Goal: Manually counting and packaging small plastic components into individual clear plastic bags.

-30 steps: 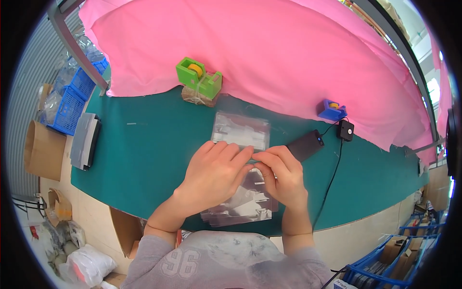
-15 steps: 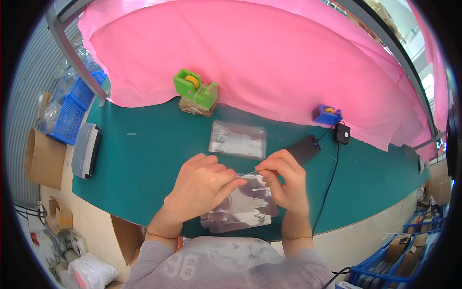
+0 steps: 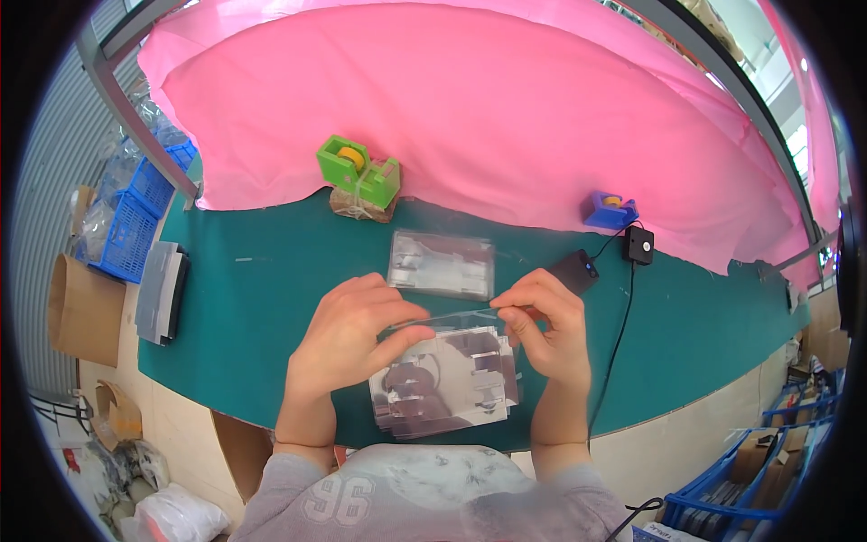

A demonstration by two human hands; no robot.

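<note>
Between my two hands stretches a thin, clear plastic sheet (image 3: pixel 461 320); its exact shape is hard to make out. My left hand (image 3: pixel 355 332) pinches its left end between thumb and fingers. My right hand (image 3: pixel 545 322) grips the other end with the fingertips. Just below and nearer to me lies a loose pile of clear, shiny flat plastic pieces (image 3: pixel 442 384), its edges uneven. Beyond the hands sits a neater stack of clear plastic pieces (image 3: pixel 442 264).
A green tape dispenser (image 3: pixel 359 173) tied to a block and a blue tape dispenser (image 3: pixel 610 210) stand along the pink cloth (image 3: pixel 452 108). A black device (image 3: pixel 574 271) and cabled box (image 3: pixel 638 245) lie at right. Grey sheets (image 3: pixel 161 294) edge the green table (image 3: pixel 244 316) at left.
My hands have moved farther apart, the left one going left, so more of the clear sheet shows between them. More of the near pile is uncovered.
</note>
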